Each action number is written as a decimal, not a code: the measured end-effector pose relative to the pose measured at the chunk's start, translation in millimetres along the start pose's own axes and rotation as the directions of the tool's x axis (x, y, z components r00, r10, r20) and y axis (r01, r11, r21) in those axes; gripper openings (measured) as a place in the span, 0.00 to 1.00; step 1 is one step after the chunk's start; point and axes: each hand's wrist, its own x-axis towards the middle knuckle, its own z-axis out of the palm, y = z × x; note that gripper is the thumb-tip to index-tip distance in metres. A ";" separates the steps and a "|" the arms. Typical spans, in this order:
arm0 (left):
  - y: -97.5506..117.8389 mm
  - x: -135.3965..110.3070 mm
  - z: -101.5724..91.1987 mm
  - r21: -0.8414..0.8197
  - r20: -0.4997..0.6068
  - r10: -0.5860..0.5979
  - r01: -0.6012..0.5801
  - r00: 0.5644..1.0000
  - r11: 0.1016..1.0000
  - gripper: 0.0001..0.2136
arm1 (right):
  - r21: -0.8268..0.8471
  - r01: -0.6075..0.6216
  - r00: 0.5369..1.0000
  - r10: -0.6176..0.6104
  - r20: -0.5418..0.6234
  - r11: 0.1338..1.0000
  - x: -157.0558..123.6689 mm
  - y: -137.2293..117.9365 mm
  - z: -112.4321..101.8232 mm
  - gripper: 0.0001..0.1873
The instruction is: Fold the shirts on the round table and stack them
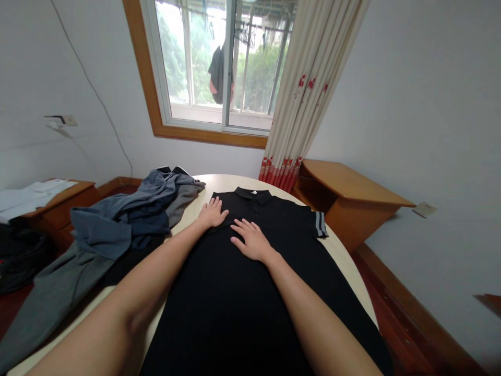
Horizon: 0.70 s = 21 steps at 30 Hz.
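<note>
A black polo shirt [235,292] lies spread on the pale round table [352,266], its collar [252,195] toward the window. Its right-hand sleeve [320,224] reaches out flat and shows grey stripes at the cuff. The left-hand sleeve appears folded in over the chest. My left hand [213,213] rests flat near the left shoulder, fingers spread. Just below the button placket, my right hand [250,239] lies flat on the chest with its fingers stretched out. Neither hand grips the cloth.
Grey and navy clothes [117,214] are heaped along the table's left side. Beyond the right edge stands a wooden desk [352,183]. A curtain [301,104] hangs beside the window [219,68]. At far left, papers [35,196] lie on a low cabinet near a black bag [23,256].
</note>
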 end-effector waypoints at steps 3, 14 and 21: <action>-10.9 8.6 -1.7 -0.005 -0.001 0.005 -0.005 1.000 1.000 0.36 | -0.001 0.001 1.000 -0.001 -0.003 1.000 -0.2 0.3 0.3 0.28; -31.4 34.7 -10.3 -0.058 -0.010 -0.062 0.061 0.998 0.996 0.37 | 0.010 0.001 1.000 -0.001 -0.009 1.000 -1.0 1.3 0.5 0.28; -22.0 15.1 -27.3 -0.125 0.010 -0.085 0.086 0.996 0.988 0.32 | 0.025 0.008 1.000 -0.008 -0.016 1.000 -0.7 2.3 1.4 0.28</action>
